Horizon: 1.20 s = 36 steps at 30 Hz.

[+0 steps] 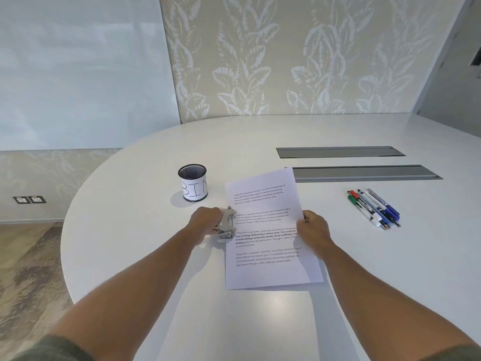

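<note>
A white printed sheet of paper [265,246] is held above the white table [390,269], tilted, with several paragraphs of text on it. My right hand [313,229] pinches its right edge. My left hand [204,221] grips a silver metal hole punch [227,226] set at the sheet's left edge. The sheet's shadow falls on the table below it.
A black mesh cup [193,182] with a paper label reading "BIN" stands behind my left hand. Several markers and pens [374,207] lie at the right. Two grey cable slots [338,151] are set into the table farther back. The table's curved edge runs along the left.
</note>
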Motion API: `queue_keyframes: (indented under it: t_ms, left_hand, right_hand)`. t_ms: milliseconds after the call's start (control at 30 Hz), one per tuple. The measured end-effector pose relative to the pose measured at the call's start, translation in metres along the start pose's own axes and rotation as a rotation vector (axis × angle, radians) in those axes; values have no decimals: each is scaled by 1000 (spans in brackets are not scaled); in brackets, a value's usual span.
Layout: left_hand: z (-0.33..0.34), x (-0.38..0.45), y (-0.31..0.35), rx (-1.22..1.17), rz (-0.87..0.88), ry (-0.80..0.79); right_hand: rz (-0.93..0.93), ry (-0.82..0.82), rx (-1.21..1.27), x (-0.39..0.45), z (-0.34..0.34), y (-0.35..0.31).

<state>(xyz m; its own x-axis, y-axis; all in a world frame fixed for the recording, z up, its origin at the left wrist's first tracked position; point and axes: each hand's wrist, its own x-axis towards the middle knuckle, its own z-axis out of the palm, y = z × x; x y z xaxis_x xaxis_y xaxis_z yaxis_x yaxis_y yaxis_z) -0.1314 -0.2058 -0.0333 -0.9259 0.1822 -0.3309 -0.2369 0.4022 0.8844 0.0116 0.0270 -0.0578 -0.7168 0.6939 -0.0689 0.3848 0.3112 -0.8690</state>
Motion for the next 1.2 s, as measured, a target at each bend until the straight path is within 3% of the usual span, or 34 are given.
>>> queue_keyframes:
  t_ms: [367,1200]
  left_hand:
    - [3,-2,2,-20,-40,-49]
    - [7,-10,-1,34,-100,-104]
  right_hand:
    - [23,39,75,6,-1,1]
    - [114,-52,46,-1,2,9]
